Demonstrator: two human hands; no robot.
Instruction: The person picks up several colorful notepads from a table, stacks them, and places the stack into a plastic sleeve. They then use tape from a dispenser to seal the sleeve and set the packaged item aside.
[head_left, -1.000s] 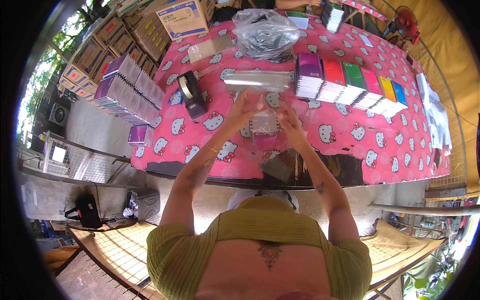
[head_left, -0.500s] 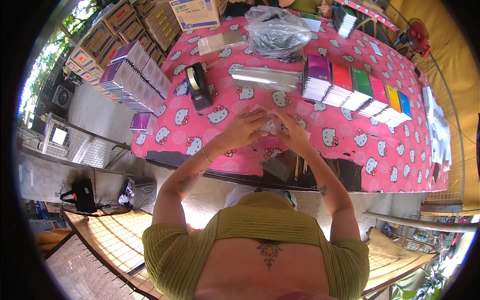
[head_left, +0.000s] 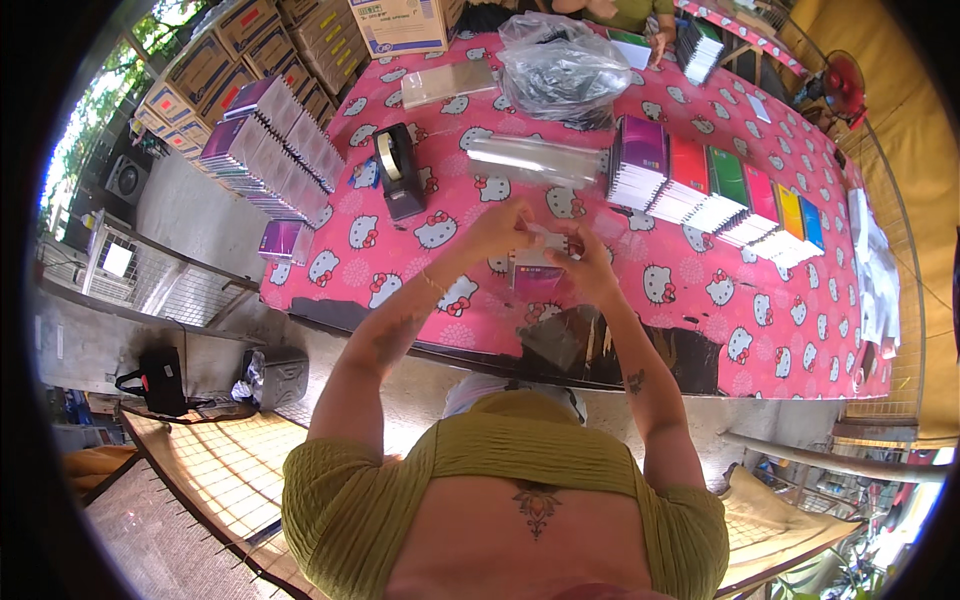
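In front of me is a small stack of purple notebooks (head_left: 538, 278), standing with its purple cover facing me and pale page edges on top. Clear plastic film seems to cover it. My left hand (head_left: 503, 230) is closed, its fingertips pinching the plastic at the far top of the stack. Curled round the stack's right side is my right hand (head_left: 590, 265), also closed. Both hands partly hide the stack. Just beyond them lies a bundle of clear plastic sleeves (head_left: 535, 160). Left of that stands a black tape dispenser (head_left: 398, 175).
A row of coloured notebook stacks (head_left: 690, 185) stands at right. Wrapped purple notebook piles (head_left: 265, 150) line the table's left edge. A large clear plastic bag (head_left: 565, 70) sits at the back, near another person's hand (head_left: 658, 45). Cardboard boxes (head_left: 215, 70) are piled far left.
My hands have come apart slightly and the right one has turned, showing the purple stack's front and pale top. The other person's hand at the back has lowered toward a notebook.
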